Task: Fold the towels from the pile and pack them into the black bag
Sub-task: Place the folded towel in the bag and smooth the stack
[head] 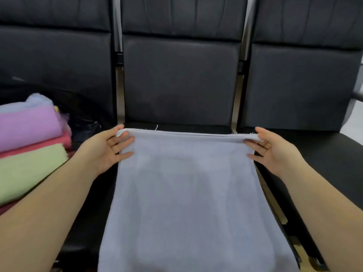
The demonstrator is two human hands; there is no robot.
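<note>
Head view looks down on one pale blue towel [188,193] spread over the middle of three black seats [180,79], already doubled, its two far corners lined up. The left hand [106,150] pinches the far left corner, thumb on top and fingers beneath; the right hand [273,148] grips the far right corner the same way. Both grips are clamped on cloth, likely to keep the edge taut and square for the next fold. On the left seat waits a stack [29,150]: purple, red and green towels count clearly, with a paler one on top and more hinted below. Behind it sits the black bag [84,114], mouth unclear.
</note>
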